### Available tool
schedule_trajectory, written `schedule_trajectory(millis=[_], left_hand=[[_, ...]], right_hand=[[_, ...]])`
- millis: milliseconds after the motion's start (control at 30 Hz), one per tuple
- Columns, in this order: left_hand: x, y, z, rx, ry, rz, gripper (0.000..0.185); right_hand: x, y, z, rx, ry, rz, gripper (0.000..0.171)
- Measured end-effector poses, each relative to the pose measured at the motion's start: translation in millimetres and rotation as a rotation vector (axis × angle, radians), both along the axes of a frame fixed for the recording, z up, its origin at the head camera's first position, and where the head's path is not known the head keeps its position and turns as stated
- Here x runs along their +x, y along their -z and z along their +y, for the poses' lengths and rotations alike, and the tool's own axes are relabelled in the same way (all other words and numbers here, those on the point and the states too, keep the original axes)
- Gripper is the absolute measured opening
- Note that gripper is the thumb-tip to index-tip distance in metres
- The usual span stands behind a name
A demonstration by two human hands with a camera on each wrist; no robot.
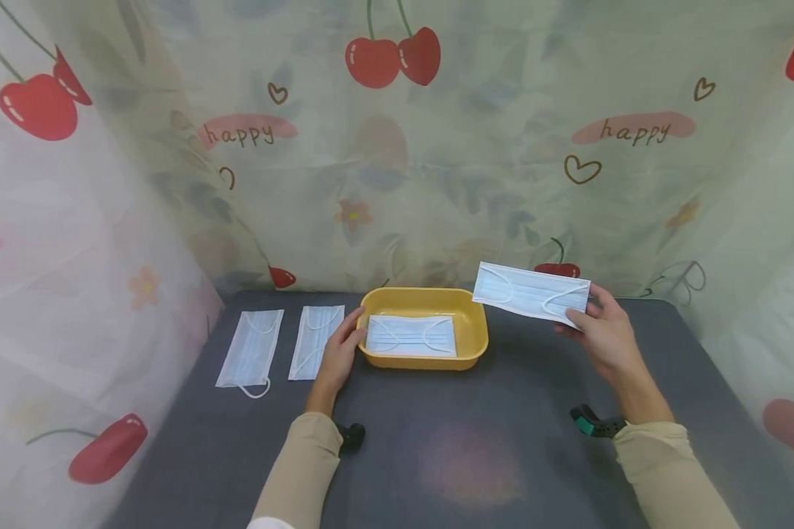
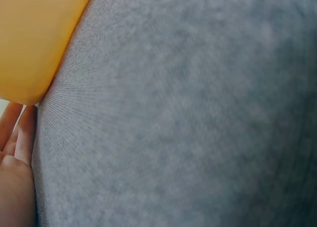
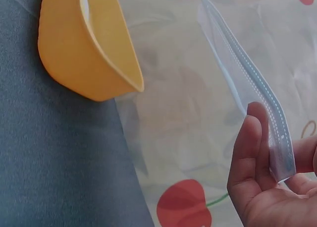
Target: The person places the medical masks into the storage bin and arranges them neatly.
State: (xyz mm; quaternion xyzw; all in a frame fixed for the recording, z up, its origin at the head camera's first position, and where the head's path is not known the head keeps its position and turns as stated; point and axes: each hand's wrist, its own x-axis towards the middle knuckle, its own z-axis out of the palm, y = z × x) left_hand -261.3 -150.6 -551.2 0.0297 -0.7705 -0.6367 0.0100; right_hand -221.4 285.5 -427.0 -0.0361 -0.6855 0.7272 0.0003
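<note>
A pale blue face mask (image 1: 531,292) with white ear loops is pinched at its right end by my right hand (image 1: 605,330), raised above the table's back right. In the right wrist view, the mask (image 3: 247,83) is seen edge-on between thumb and fingers. My left hand (image 1: 340,353) touches the left end of a yellow tray (image 1: 473,323). The left wrist view shows fairly straight fingers (image 2: 26,135) against the tray's side (image 2: 39,43). Inside the tray lies another face mask (image 1: 412,336), flat, its loops on top.
Two more face masks lie left of the tray, one at the far left (image 1: 250,349) and one (image 1: 314,342) partly behind the left hand. The dark grey table (image 1: 437,441) meets a patterned curtain (image 1: 437,184) at the back and sides.
</note>
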Motion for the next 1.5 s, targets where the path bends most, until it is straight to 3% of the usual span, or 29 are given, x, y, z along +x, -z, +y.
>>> schedule_trajectory(millis=[400, 1067, 1500], left_hand=[[-2.0, 0.3, -3.8, 0.001, -0.006, -0.001, 0.044], [-2.2, 1.1, -0.7, -0.005, -0.003, -0.019, 0.043], [-2.2, 0.1, -1.0, -0.001, 0.002, 0.015, 0.045]], right_hand=[[-13.2, 0.2, -25.4, 0.057, -0.048, -0.010, 0.070], [-22.6, 12.6, -69.9, 0.148, -0.096, -0.100, 0.068], [-27.6, 17.2, -97.7, 0.075, -0.166, -0.089, 0.060]])
